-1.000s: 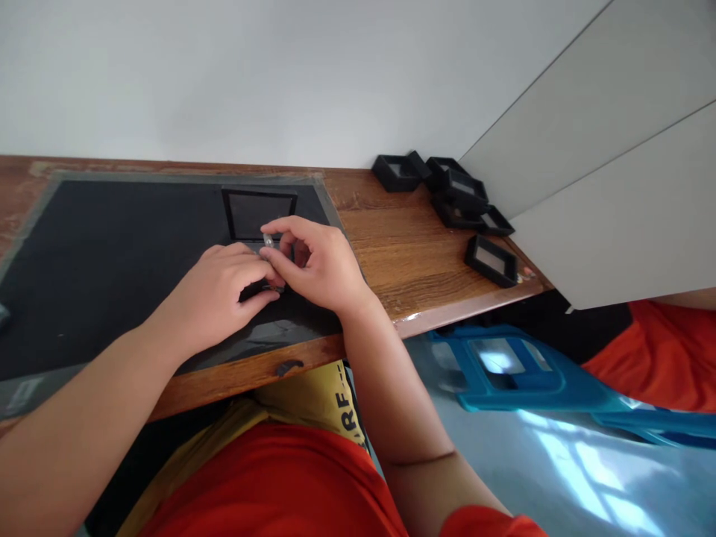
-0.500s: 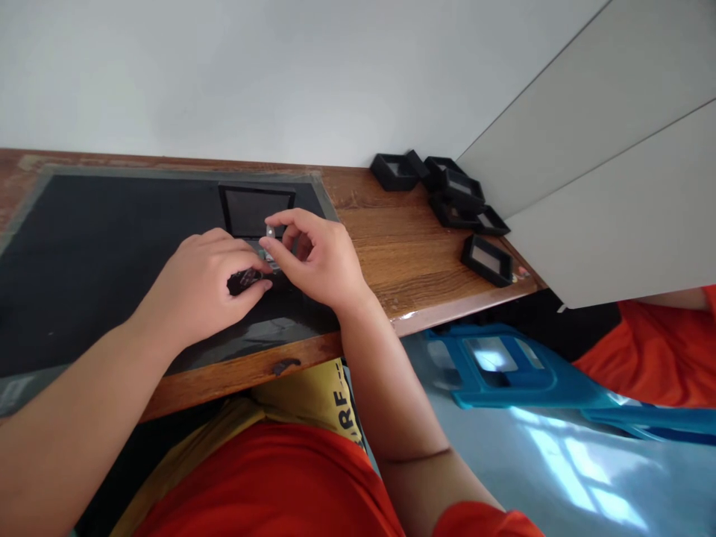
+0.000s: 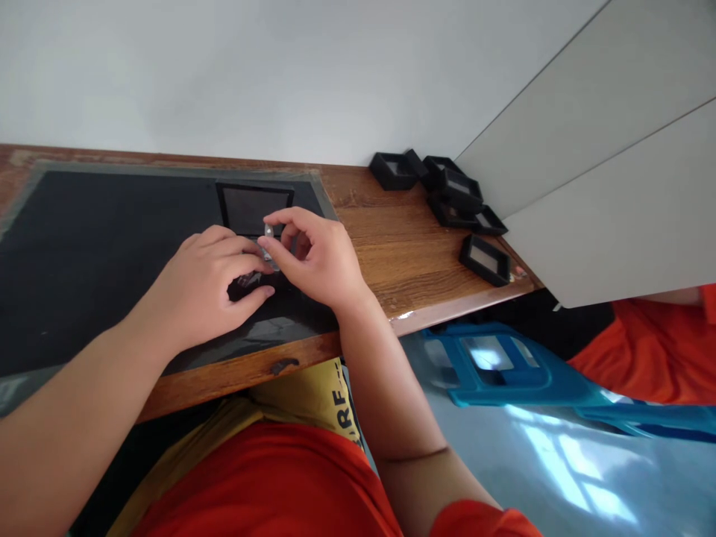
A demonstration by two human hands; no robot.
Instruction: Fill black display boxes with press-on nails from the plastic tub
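Far left, I saw a black mat [image 3: 101, 246] covering most of the wooden table [image 3: 391, 253], its near edge glossy and a bit wrinkled. On the mat, the left hand [image 3: 209, 287] lay with fingers curled, thumb and forefinger closed on a small dark piece [image 3: 246, 282] that rested on the mat; most of it was hidden under the fingers, so I couldn't tell its shape. Just right of it and touching the left fingertips, the right hand [image 3: 318, 257] was bent inward, thumb and forefinger pinched on a small clear, shiny bit [image 3: 268, 233]. That bit sat right over the dark piece, at the near edge of a black square frame [image 3: 254, 207]. The two hands were together, fingertips meeting at the middle of the mat. The frame lay flat on the mat just beyond the hands, near the far wall, with a greyish panel inside.

Further right, on bare wood, I saw a cluster of black square boxes [image 3: 441, 186] at the far right corner of the table, some piled on each other, and one more black box [image 3: 485, 259] on its own nearer the table edge, well apart from the hands.

Below the table on the right, a blue plastic stool [image 3: 503, 369] stood on a shiny pale floor. At the far right edge, an orange-clothed part of another person [image 3: 654, 350] showed.
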